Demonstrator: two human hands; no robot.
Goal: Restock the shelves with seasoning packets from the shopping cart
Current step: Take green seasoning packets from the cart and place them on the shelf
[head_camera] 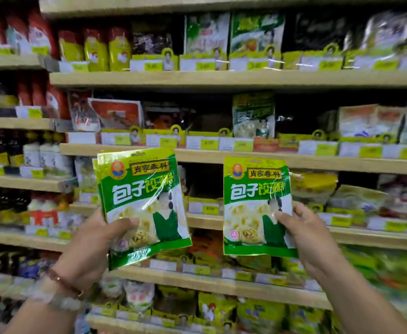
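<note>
- The left hand (94, 239) is grasping a small stack of green seasoning packets (142, 203), thumb lying across the front and fingers hidden behind; a second packet's edge is peeking out along the stack's left side.
- The right hand (303, 235) is pinching a single green packet (253, 206) at its right edge, thumb on the front.
- Both lots are being held up in the air in front of the shelves (221, 79), touching no shelf board; the cart is not showing anywhere.
- A matching packet on the shelf (253, 115) is standing upright behind the front edge of the second board from the top, right of middle, with what looks like dark room on both sides of it.
- Judging from this, the restocking is only partly under way: these packets are waiting to be placed, probably beside that matching one, and how many remain in the cart cannot be told.
- Each held packet is showing a brown banner reading 肖家香料, then large characters 包子饺子料, a round orange logo at the upper left corner, and a pictured figure in green over dumplings.
- The yellow price tags (205, 66) along the shelf edges are too blurred to read.
</note>
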